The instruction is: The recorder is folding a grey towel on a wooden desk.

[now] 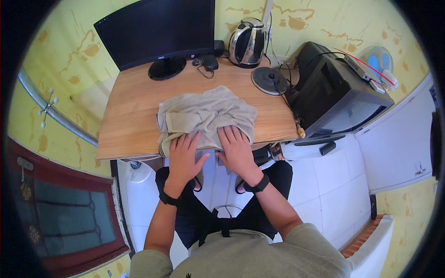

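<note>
A crumpled beige cloth (212,107), which looks like a towel or a garment, lies on the wooden desk (128,114) near its front edge. Its fabric is wrinkled, with dark stripes at the lower left corner. On the cloth's near left part rests my left hand (185,153), palm down, its thumb held away from the fingers. My right hand (237,147) lies flat on the near right part, fingers slightly spread. Neither hand visibly grasps the fabric. Both palms hang over the desk's front edge.
Behind the cloth stand a monitor (160,31), a power adapter (210,63) and a steel kettle (247,43). The kettle's black base (269,80) sits at the right, with cables nearby. An old CRT television (333,90) stands right of the desk. A dark red door (69,212) is at left.
</note>
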Motion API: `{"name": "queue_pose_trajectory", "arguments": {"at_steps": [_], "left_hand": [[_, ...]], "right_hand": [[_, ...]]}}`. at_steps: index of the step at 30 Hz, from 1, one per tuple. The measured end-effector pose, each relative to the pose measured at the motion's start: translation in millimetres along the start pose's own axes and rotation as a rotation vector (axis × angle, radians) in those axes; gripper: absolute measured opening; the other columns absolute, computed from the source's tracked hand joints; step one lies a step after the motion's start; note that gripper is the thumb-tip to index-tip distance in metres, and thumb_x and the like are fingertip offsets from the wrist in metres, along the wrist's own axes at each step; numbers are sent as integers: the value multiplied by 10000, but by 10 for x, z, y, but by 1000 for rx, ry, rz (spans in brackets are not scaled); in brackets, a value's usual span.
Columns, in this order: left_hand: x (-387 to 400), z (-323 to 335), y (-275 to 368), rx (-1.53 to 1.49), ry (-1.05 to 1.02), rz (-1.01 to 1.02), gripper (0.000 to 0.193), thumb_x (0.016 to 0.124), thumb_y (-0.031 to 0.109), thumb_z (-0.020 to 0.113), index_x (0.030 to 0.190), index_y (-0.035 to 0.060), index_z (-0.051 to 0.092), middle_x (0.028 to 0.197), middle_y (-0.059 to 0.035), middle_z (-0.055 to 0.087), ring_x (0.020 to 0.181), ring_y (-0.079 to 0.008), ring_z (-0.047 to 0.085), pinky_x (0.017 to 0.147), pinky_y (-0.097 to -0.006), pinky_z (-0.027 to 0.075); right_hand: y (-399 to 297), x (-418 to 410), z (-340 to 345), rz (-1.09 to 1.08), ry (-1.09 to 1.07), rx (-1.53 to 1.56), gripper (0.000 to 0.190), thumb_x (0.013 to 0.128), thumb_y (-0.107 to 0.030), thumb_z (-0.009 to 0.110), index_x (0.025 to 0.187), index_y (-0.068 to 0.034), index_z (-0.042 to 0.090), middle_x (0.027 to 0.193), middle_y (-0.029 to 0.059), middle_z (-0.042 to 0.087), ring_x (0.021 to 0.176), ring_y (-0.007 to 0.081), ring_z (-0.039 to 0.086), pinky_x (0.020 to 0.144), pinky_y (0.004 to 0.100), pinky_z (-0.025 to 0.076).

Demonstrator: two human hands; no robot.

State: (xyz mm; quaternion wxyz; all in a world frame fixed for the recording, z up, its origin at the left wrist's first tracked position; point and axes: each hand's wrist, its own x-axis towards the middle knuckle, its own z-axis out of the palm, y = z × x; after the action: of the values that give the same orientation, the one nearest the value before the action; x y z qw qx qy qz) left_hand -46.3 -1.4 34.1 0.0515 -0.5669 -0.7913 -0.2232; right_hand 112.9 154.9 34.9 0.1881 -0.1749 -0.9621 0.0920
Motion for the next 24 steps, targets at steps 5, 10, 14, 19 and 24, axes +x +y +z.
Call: {"name": "queue_pose_trajectory", "arguments": {"at_steps": [5,10,14,19,24], "left_hand": [[-307,12,91,23,63,17,652,978,359,675,1535,54,525,1524,-209,547,1438,-386,476,1223,-550,305],[-172,13,29,42,21,0,624,1008,349,632,1544,53,515,1537,-213,536,1442,-397,470,1216,-565,311],[-73,26,43,29,10,-41,643,969,315,678,1535,50,525,1533,-200,541,1445,-383,470,1219,-554,308],[-305,-16,112,16,49,10,681,959,285,685,1562,38,487,1577,-217,496,1484,-395,435,1238,-566,291],[-274,-1,68,1,24,9,690,948,277,698,1564,49,486,1567,-204,509,1475,-394,441,1227,-560,312]], "right_hand": [[91,-321,-102,-43,1,21,918,797,-255,841,1588,-37,429,1571,181,480,1450,405,442,1191,499,364],[96,-220,-111,-22,-52,73,899,819,-275,821,1591,-37,426,1571,188,483,1451,411,439,1191,498,364],[40,-33,-27,15,-62,1,890,831,-280,809,1592,-27,422,1568,193,486,1448,415,442,1194,501,362],[110,-310,-93,-62,-33,26,883,835,-271,807,1589,-18,421,1566,199,487,1453,421,440,1202,507,355],[99,-285,-90,-57,-17,13,847,850,-268,796,1568,0,435,1560,194,483,1438,393,452,1176,492,378]]}}
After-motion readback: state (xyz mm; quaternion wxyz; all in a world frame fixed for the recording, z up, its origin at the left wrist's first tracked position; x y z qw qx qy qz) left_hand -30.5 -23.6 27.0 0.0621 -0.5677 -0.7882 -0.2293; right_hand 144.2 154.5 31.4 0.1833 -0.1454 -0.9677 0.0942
